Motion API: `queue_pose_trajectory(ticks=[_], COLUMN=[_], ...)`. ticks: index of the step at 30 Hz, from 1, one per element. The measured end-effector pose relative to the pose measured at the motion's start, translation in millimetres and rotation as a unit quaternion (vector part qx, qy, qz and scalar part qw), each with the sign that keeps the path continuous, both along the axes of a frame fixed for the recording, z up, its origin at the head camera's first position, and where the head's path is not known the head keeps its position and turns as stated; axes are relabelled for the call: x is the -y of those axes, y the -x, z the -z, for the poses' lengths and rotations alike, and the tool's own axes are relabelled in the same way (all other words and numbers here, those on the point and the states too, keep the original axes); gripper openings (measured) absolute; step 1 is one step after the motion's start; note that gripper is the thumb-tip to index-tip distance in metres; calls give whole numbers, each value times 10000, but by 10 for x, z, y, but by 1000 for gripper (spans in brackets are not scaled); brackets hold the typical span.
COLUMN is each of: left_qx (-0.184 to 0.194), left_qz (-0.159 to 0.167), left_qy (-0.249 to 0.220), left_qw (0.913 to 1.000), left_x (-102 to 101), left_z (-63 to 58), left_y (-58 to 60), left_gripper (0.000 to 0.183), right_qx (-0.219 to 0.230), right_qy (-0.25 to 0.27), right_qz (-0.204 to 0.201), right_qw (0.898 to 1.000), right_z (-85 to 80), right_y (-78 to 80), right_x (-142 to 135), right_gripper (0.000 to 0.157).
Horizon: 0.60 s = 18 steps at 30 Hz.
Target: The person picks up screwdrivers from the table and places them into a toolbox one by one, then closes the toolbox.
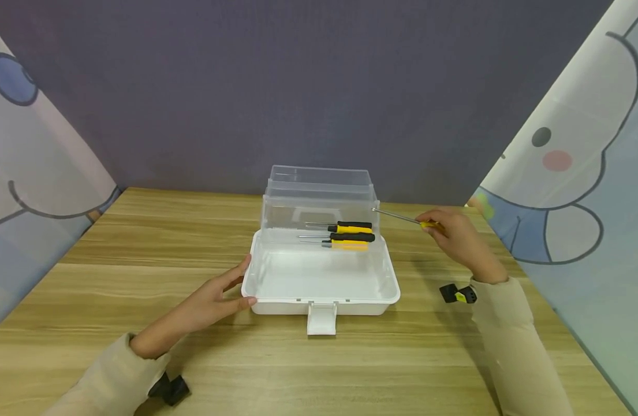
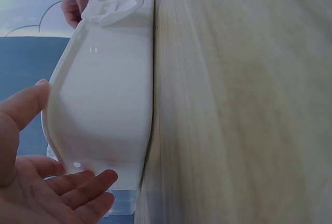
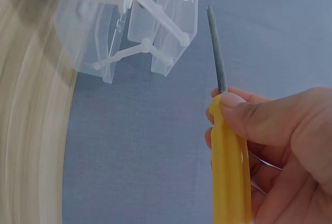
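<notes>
A yellow-handled screwdriver [image 3: 228,167] is held in my right hand [image 1: 454,237], between thumb and fingers, its metal shaft pointing left toward the toolbox. The white toolbox [image 1: 282,308] stands open on the table, with its clear tray section [image 1: 321,190] raised at the back. Several black-and-yellow screwdrivers [image 1: 352,237] lie in the tray, shafts to the left. My left hand [image 1: 212,300] rests against the box's left side, thumb at the front corner. In the left wrist view, its thumb touches the rim and the other fingers extend loosely along the end wall.
A white latch [image 1: 321,320] hangs down at the box's front. The wooden table [image 1: 194,225] runs back to a dark grey panel [image 1: 319,86]. Cartoon-printed panels [image 1: 573,173] stand on both sides. Each wrist carries a small black device [image 1: 458,293].
</notes>
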<state>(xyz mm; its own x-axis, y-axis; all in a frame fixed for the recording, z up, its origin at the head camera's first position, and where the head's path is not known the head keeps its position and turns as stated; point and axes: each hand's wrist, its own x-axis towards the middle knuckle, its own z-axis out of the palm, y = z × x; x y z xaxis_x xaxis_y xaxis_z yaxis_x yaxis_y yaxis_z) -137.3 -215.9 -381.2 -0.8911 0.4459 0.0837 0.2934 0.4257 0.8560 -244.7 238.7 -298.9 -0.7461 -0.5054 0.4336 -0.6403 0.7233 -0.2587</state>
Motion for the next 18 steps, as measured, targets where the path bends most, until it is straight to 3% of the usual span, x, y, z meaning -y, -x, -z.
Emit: queue_pose_trajectory(ticks=[18], left_qx=[38], left_qz=[30], left_qy=[-153], left_qw=[9999], left_x=[-3], left_z=[4], left_y=[6], left_gripper=[82], right_qx=[-39], right_qy=[73], right_qz=[-136], right_qw=[9999], right_z=[21], right_y=[-17], right_x=[99], right_gripper=[24])
